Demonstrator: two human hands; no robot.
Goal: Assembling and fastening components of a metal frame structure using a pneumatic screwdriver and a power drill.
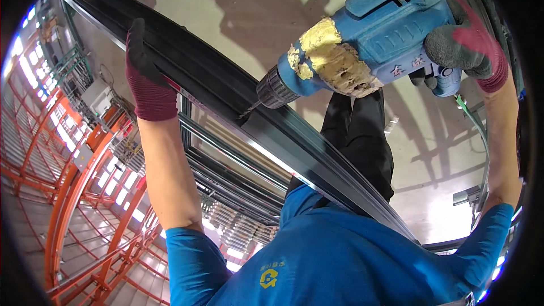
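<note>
Matt plastic drill; smooth profile, apparently metal, glossy-edged.

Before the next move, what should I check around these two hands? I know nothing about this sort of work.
1. Left hand, in a maroon-and-dark-grey glove, touching the long black ridged profile: ok.
2. Right hand, in a matching glove, holding the bulky blue power drill: ok.
3. Thin spiral drill bit seated in the black ribbed chuck: ok.
4. Bit's tip touching the profile: cannot tell; it overlaps the profile in this single view.
5. Green cable away from the bit: ok, it hangs near the drill's handle.
6. Drill body clean: not ok; a crusty yellow-tan patch covers its front.
</note>
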